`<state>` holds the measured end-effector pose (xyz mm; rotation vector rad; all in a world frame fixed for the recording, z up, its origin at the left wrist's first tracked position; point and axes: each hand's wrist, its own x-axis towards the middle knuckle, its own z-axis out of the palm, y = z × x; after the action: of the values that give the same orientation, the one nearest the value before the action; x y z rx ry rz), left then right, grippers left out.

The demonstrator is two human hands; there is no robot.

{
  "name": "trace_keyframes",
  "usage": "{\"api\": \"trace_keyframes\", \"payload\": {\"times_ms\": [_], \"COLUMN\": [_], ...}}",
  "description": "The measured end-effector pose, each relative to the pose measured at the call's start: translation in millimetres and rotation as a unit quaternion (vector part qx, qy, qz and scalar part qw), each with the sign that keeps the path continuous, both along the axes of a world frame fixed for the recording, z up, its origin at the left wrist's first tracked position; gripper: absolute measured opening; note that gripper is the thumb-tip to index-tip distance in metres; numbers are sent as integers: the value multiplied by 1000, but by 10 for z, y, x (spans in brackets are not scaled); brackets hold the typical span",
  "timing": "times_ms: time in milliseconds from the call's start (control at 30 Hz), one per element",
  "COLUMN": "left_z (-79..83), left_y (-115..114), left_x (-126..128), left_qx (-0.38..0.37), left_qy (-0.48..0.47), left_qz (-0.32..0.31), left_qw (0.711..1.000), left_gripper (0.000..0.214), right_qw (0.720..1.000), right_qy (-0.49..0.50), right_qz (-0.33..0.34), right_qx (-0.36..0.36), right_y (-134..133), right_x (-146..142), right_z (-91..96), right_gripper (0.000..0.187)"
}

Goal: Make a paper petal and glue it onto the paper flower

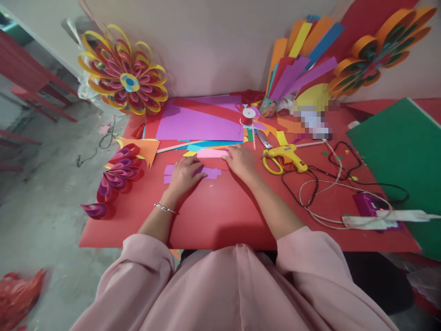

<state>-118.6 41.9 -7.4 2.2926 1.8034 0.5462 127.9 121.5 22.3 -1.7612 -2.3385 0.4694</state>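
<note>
A short stack of pink paper strips [212, 153] lies across the middle of the red-covered table [220, 216]. My right hand [240, 161] is closed around the right end of the pink strips, thumb on the near edge. At their left end rests my left hand [188, 174], palm down, its fingers stretched and its thumb apart. Beneath that hand, purple paper strips [214, 173] stick out on both sides. Just behind are blue paper strips [203, 144] and a large purple sheet [201, 120].
Right of my hands lie a yellow glue gun [287, 156], yellow-handled scissors [272, 166] and tangled cables [320, 193]. A thread spool [247, 116] and a cup of paper strips [268, 106] stand behind. Curled-paper petals [120, 172] and a paper flower [127, 78] are at left; a green board [399, 147] is at right.
</note>
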Motion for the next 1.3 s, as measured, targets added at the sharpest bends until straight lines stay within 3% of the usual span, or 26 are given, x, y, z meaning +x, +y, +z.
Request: {"api": "trace_keyframes", "payload": {"times_ms": [100,300,600,1000,1300], "left_z": [22,34,14,82,119], "left_y": [-31,-47,-15,-35,-46], "left_x": [-12,-117,-125,-91,-81], "left_qx": [8,7,-7,-26,-36], "left_qy": [-5,12,-18,-8,1], "left_qz": [-10,-10,-46,-44,-44], "left_qw": [1000,1000,999,999,998], "left_gripper": [25,26,16,14,13], "right_qw": [1000,995,998,996,993], "right_qy": [11,53,-21,10,-18], "right_qz": [5,80,15,-8,28], "right_qx": [-2,-39,-57,-92,-116], "right_y": [21,-204,-193,-57,-43], "right_x": [-57,-7,-33,3,-2], "right_z": [17,-12,93,156,234], "right_gripper": [36,26,38,15,16]}}
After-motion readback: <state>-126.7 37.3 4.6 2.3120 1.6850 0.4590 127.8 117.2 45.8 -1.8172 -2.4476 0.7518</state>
